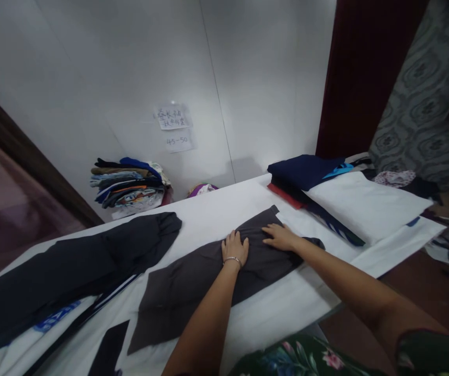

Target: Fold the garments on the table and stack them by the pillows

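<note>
At the left end of the white tabletop [216, 222], a dark garment [94, 258] lies just beside the grey garment [185, 290]. The grey garment lies flat beneath both hands, its long axis running diagonally: near edge at left, far edge at right. The left hand [235, 248], nearer the garment's left end, rests palm down, fingers slightly parted, grasping nothing visible. The right hand [282, 237], nearer its right end, lies spread, fingers pointing left; no grip shows. A folded pile [365, 203] occupies the tabletop's right end.
</note>
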`<state>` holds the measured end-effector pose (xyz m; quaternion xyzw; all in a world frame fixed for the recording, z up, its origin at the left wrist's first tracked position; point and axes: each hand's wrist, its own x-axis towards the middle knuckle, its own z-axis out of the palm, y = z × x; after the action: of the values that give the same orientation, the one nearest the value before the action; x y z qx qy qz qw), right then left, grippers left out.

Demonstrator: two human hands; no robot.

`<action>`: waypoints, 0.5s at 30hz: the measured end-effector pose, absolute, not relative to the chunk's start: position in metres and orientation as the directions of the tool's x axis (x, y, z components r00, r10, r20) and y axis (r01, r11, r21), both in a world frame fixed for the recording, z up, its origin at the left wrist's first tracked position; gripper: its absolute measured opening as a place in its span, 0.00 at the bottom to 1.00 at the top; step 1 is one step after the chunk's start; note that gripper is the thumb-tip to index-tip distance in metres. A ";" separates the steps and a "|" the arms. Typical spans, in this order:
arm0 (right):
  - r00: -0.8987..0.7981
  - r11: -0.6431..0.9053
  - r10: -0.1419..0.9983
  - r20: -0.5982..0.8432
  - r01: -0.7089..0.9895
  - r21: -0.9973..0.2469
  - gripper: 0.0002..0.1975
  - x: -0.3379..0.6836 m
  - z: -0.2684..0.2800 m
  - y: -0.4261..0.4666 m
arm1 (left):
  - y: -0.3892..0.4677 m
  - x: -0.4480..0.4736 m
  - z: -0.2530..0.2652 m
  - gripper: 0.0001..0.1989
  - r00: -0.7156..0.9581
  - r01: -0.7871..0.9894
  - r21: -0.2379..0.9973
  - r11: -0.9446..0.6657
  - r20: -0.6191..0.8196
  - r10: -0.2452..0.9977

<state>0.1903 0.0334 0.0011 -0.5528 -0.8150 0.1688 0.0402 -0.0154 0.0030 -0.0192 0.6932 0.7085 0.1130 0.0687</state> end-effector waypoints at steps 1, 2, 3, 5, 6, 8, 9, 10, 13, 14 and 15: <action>-0.347 0.300 0.932 -0.105 0.902 -0.311 0.32 0.210 -0.003 0.028 | 0.002 -0.015 -0.019 0.27 -0.034 0.965 0.263 0.016 0.063 0.997; -0.289 0.256 0.955 -0.062 0.914 -0.315 0.31 0.230 -0.009 0.022 | 0.002 -0.014 -0.018 0.27 -0.038 0.963 0.267 0.018 0.068 0.997; -0.249 0.227 0.968 -0.019 0.909 -0.349 0.30 0.251 -0.018 0.015 | 0.002 -0.013 -0.018 0.26 -0.041 0.963 0.270 0.019 0.074 0.996; -0.206 0.217 0.976 0.074 0.860 -0.461 0.29 0.285 -0.038 0.000 | 0.003 -0.012 -0.018 0.26 -0.047 0.962 0.273 0.023 0.083 0.995; -0.188 0.228 0.974 0.130 0.840 -0.492 0.28 0.297 -0.047 -0.007 | 0.003 -0.012 -0.019 0.26 -0.050 0.961 0.274 0.024 0.086 0.995; -0.149 0.243 0.966 0.213 0.807 -0.538 0.27 0.311 -0.060 -0.020 | 0.004 -0.012 -0.020 0.26 -0.050 0.961 0.277 0.023 0.091 0.995; -0.132 0.247 0.962 0.241 0.797 -0.552 0.26 0.313 -0.063 -0.025 | 0.004 -0.012 -0.021 0.26 -0.049 0.960 0.278 0.021 0.094 0.994; -0.118 0.246 0.960 0.254 0.787 -0.566 0.26 0.313 -0.064 -0.028 | 0.004 -0.012 -0.021 0.26 -0.048 0.960 0.279 0.019 0.098 0.994; -0.073 0.212 0.967 0.243 0.759 -0.615 0.25 0.304 -0.058 -0.032 | 0.003 -0.013 -0.022 0.27 -0.047 0.960 0.280 0.015 0.108 0.993; -0.058 0.201 0.969 0.240 0.751 -0.629 0.25 0.301 -0.056 -0.032 | 0.002 -0.013 -0.022 0.26 -0.049 0.960 0.281 0.016 0.112 0.993; -0.043 0.192 0.970 0.241 0.743 -0.641 0.25 0.298 -0.054 -0.032 | 0.002 -0.012 -0.022 0.26 -0.051 0.960 0.280 0.017 0.114 0.992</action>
<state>0.2983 -0.0318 -0.0535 -0.6109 -0.7008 0.1747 0.3243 -0.0124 0.0018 -0.0224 0.6866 0.7107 0.1421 0.0570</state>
